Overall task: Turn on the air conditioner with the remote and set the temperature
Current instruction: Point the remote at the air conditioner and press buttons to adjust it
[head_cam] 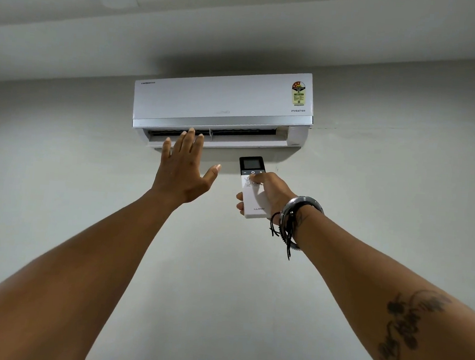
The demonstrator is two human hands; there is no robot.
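Observation:
A white wall-mounted air conditioner (222,104) hangs high on the grey wall, its bottom flap swung open over a dark vent slot. My left hand (184,170) is raised flat with fingers spread, fingertips just below the vent. My right hand (269,195) grips a white remote (254,191) with a black top and small screen, pointed up at the unit. My thumb rests on the buttons just under the black band. The screen's readout is too small to tell.
A plain grey wall (372,190) fills the view, with the ceiling (243,15) close above the unit. A metal bangle and black threads (295,218) circle my right wrist.

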